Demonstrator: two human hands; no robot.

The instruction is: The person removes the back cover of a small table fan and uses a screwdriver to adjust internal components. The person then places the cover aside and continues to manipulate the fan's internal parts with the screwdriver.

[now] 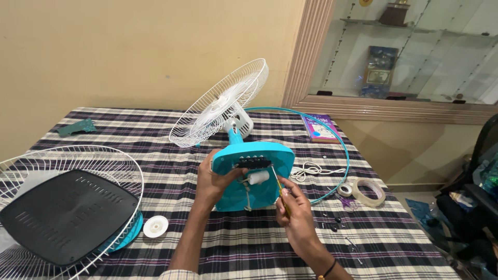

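A table fan lies tipped on the checked cloth, its turquoise base turned up toward me and open underneath, showing a black switch block and a white cylinder. My left hand grips the base's left edge. My right hand holds a yellow-handled screwdriver, its tip at the black switch block. The white wire rear grille and motor housing stand behind the base.
A second wire grille with a black plate on it lies at the left. A white round cap, a turquoise ring, a tape roll, several small screws, a white cord and a book are on the table's right side.
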